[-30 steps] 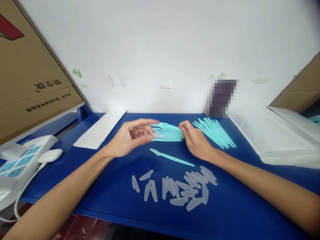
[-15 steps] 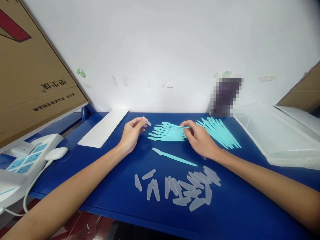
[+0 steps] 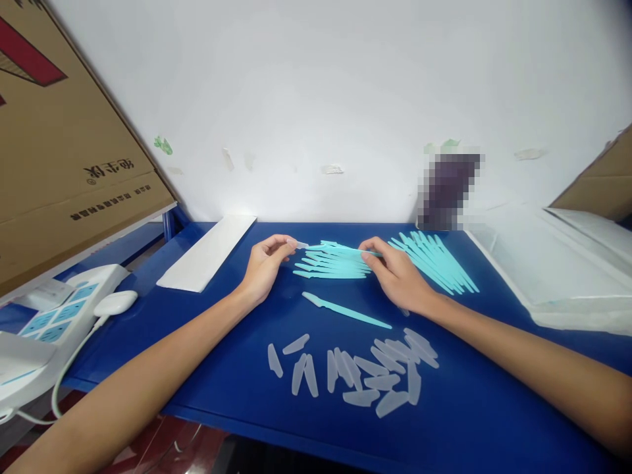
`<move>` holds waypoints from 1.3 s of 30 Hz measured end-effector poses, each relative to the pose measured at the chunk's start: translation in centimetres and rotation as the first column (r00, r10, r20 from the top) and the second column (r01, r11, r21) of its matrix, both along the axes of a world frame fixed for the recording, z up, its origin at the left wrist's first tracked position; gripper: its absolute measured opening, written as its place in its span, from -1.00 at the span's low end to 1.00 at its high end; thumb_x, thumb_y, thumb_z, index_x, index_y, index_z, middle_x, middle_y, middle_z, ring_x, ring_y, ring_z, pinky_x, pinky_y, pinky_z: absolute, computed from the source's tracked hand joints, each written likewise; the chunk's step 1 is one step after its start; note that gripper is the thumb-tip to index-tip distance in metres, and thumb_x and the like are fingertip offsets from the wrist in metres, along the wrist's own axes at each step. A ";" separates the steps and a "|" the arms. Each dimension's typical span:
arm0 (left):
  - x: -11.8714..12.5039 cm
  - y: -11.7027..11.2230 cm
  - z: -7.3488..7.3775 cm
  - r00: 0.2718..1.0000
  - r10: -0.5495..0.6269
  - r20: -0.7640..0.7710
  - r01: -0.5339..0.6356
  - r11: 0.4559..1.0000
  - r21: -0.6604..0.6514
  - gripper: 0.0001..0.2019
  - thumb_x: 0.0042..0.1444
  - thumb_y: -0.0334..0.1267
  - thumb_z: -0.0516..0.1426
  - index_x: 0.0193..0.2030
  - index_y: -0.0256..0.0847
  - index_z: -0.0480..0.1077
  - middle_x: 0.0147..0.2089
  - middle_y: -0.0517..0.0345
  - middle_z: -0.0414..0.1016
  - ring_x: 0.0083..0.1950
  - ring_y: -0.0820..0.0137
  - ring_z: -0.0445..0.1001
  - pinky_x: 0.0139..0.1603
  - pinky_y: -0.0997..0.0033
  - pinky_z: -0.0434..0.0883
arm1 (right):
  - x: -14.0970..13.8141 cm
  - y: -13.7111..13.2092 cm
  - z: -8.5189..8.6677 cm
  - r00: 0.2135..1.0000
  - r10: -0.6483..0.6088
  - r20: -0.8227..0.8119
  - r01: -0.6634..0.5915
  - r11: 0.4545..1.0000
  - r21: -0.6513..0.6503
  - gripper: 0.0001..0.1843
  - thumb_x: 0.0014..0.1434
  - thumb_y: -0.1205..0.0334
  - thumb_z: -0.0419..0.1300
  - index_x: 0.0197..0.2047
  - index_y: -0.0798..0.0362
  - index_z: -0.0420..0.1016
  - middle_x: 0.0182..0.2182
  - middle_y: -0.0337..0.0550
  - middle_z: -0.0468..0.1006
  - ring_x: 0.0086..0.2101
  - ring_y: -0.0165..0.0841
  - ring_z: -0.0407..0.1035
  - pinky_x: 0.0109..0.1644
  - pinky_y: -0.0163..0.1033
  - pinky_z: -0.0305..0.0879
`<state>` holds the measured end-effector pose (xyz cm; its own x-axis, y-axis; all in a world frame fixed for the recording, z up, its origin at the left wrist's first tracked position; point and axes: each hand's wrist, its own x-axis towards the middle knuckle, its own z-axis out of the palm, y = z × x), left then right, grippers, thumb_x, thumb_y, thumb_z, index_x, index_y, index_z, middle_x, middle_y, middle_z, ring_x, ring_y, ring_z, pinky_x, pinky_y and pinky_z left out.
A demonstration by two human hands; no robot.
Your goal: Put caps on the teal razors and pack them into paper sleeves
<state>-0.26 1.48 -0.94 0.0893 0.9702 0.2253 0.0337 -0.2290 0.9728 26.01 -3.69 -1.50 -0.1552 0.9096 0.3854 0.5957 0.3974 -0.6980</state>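
My left hand (image 3: 269, 263) pinches a translucent blade cap (image 3: 301, 245) between thumb and fingertips. In my right hand (image 3: 392, 270) is the handle end of a turquoise eyebrow razor (image 3: 363, 251), which points left over a fanned row of razors (image 3: 336, 266). The cap meets the razor's left tip; how far it covers the blade I cannot tell. Below both hands a single razor with a cap on its tip (image 3: 348, 311) lies apart. Several loose caps (image 3: 378, 382) are scattered nearer the front edge.
Right of my right hand lies another fan of turquoise razors (image 3: 437, 263). A white strip-shaped block (image 3: 207, 253) rests on the blue table (image 3: 217, 368) at left, beside a power strip (image 3: 64, 316) with a plugged-in charger. Plastic-wrapped packaging (image 3: 533, 270) occupies the right; a cardboard box (image 3: 83, 131) leans in at left.
My left hand has moved slightly right, bringing the blade cap to the razor's tip. My right hand stays almost in place, holding the razor.
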 end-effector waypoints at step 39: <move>-1.3 -2.7 4.6 0.322 -0.322 -0.890 0.719 0.695 0.009 -0.67 0.17 0.02 0.25 -0.42 -0.22 0.49 -0.50 0.20 0.33 -0.50 0.45 0.25 -0.45 0.39 0.19 | 0.0 0.6 -0.9 0.960 0.067 0.273 -0.068 0.998 -0.008 -0.83 0.24 0.14 0.21 -0.30 -0.01 0.61 -0.24 -0.07 0.48 -0.22 -0.23 0.35 -0.18 -0.11 0.27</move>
<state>-1.59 -1.26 3.66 0.8653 0.5003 0.0319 0.4449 -0.7956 0.4112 25.98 -3.14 -2.37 -0.3157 0.8928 0.3211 0.7351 0.4442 -0.5122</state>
